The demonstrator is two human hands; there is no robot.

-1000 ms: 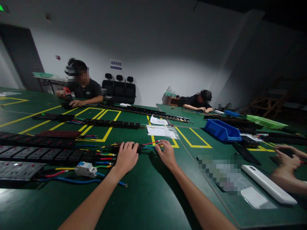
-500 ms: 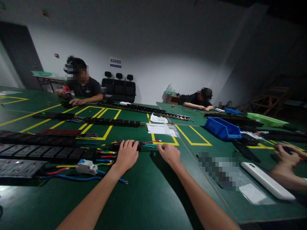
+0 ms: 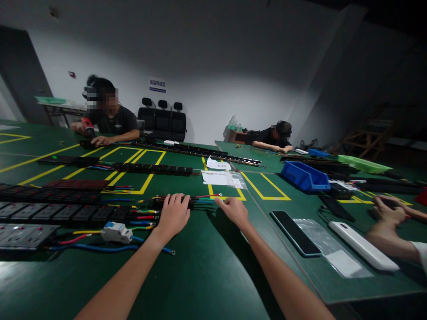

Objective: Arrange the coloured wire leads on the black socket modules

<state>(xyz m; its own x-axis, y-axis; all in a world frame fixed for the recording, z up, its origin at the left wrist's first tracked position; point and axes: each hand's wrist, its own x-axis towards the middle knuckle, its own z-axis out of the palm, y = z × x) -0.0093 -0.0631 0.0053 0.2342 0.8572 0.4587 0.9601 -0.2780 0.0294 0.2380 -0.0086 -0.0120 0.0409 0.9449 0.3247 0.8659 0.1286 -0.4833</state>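
Note:
My left hand (image 3: pixel 175 216) lies over a short black block (image 3: pixel 160 203), its fingers curled across the top. Coloured wires come out of both ends of the block. My right hand (image 3: pixel 235 212) pinches the ends of the blue and green wires (image 3: pixel 206 202) with thumb and finger; the tips are hidden. Above them a red wire (image 3: pixel 208 196) with a ring terminal sticks out free. Left of my hands lie black socket strips (image 3: pixel 75 212) with ring-ended wires, and a white circuit breaker (image 3: pixel 116 232) joined to yellow, red and blue wires.
Paper labels (image 3: pixel 218 178) and a blue bin (image 3: pixel 304 177) lie beyond my hands. To the right are a phone (image 3: pixel 295 233), a plastic bag (image 3: pixel 316 238), a white power bank (image 3: pixel 363 246) and a co-worker's hand (image 3: pixel 388 211). Another person holds a red drill (image 3: pixel 88 127) across the table.
The view has shifted slightly, so most things sit a little further left. My hands keep nearly the same places on the block and wires.

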